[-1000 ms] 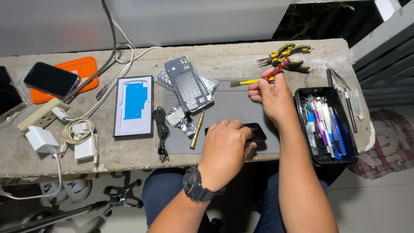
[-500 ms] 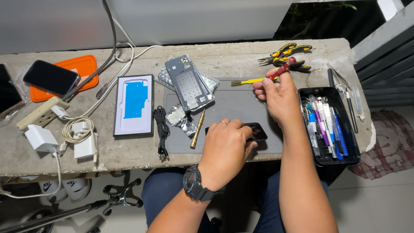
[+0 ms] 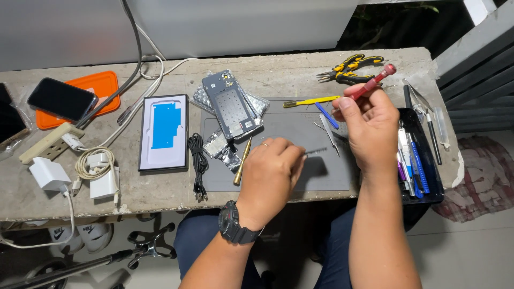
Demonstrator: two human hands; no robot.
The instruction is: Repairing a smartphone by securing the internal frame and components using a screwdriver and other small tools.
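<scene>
Up went the right hand point(image 3: 369, 126), fingers closed around a red screwdriver point(image 3: 373, 83). Left hand point(image 3: 269, 174) pinches a thin tool point(image 3: 316, 151) over the grey mat point(image 3: 289, 128).

Single head view, looking steeply down, close over concrete bench point(image 3: 300, 64); no second view.

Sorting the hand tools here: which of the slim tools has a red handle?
The screwdriver held in the right hand. The tool lying on the mat's top edge is yellow, and the one beside it is blue.
</scene>
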